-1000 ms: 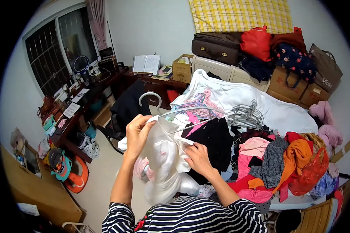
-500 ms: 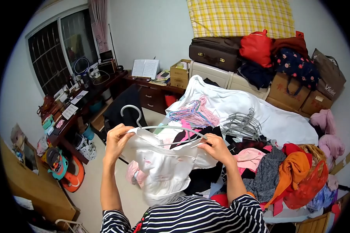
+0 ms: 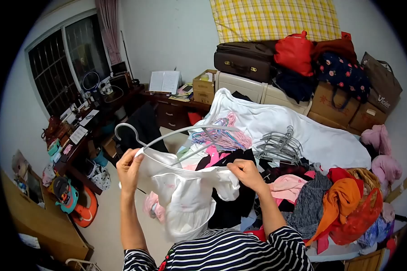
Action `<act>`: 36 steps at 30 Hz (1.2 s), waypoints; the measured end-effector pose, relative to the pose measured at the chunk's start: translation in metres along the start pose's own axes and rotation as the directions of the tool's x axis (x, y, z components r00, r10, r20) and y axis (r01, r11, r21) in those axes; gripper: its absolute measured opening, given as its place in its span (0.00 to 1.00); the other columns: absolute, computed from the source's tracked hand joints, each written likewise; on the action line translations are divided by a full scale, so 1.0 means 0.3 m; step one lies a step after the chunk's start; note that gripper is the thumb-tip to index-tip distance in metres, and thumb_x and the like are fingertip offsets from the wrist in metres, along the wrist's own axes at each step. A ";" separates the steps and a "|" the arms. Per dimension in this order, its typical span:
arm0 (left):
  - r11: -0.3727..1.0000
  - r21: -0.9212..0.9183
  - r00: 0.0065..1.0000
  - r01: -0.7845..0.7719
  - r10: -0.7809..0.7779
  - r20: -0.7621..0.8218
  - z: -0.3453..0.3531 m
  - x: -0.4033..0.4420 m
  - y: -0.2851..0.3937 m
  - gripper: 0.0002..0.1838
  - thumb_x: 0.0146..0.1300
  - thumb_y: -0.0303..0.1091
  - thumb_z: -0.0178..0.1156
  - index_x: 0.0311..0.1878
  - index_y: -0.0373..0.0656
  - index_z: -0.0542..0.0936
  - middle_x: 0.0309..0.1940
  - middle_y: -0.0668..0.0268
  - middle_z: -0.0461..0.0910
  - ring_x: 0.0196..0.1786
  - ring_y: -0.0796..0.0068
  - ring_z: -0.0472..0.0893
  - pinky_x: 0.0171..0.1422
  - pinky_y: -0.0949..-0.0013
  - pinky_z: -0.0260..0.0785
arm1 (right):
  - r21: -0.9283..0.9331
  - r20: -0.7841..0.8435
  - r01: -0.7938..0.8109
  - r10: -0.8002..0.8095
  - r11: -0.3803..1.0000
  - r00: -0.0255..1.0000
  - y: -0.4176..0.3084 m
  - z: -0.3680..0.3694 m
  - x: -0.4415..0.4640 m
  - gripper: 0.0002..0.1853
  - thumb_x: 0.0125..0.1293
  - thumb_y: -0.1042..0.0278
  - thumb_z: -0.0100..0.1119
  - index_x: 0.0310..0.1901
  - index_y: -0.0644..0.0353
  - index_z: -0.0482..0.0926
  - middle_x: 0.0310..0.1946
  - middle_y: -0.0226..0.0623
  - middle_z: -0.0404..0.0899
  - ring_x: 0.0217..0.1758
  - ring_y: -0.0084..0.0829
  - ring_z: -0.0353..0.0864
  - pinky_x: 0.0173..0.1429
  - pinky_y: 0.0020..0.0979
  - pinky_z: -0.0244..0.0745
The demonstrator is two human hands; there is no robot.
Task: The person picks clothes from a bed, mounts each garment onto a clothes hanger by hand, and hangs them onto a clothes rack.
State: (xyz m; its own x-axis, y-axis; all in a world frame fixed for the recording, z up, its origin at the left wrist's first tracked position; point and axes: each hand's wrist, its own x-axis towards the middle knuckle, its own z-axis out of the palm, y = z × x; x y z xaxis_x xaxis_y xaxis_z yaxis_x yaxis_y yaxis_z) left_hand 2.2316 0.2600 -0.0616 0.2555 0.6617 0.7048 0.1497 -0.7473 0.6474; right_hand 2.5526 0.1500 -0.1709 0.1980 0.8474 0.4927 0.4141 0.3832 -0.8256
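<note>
My left hand [image 3: 130, 170] is closed on the left shoulder of a white top [image 3: 187, 194], close to where a grey clothes hanger [image 3: 167, 134] meets the cloth. The hanger is tilted, with its hook toward the left. Its right end sticks up above the neckline, outside the fabric. My right hand [image 3: 247, 175] pinches the other shoulder of the top, below and apart from that free end. The garment hangs between both hands in front of my striped shirt.
Pink and blue hangers [image 3: 221, 135] and grey hangers [image 3: 282, 144] lie on the bed beside a white sheet [image 3: 321, 128]. Heaped clothes [image 3: 309, 203] fill the right side. A dark chair [image 3: 147, 122] and desk [image 3: 72, 156] stand left.
The hanger's right end has come out of the top and swung upward. My left hand has moved slightly left, while the right hand with the cloth is a little lower.
</note>
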 end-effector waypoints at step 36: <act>0.833 0.446 0.925 -0.328 0.186 0.332 -0.048 -0.057 0.052 0.08 0.46 0.24 0.66 0.34 0.39 0.83 0.18 0.65 0.68 0.25 0.70 0.68 0.28 0.69 0.59 | 0.373 0.267 -0.168 0.068 0.913 0.961 0.004 0.006 -0.031 0.21 0.43 0.81 0.51 0.44 0.68 0.81 0.37 0.33 0.78 0.36 0.20 0.72 0.41 0.20 0.65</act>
State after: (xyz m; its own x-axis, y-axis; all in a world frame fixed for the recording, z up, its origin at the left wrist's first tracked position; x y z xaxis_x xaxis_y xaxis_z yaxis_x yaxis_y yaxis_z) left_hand 2.2157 0.2378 -0.0594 0.5813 0.4532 0.6758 0.4670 -0.8659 0.1790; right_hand 2.5496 0.1433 -0.1770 -0.0183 0.9388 0.3441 0.0136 0.3443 -0.9388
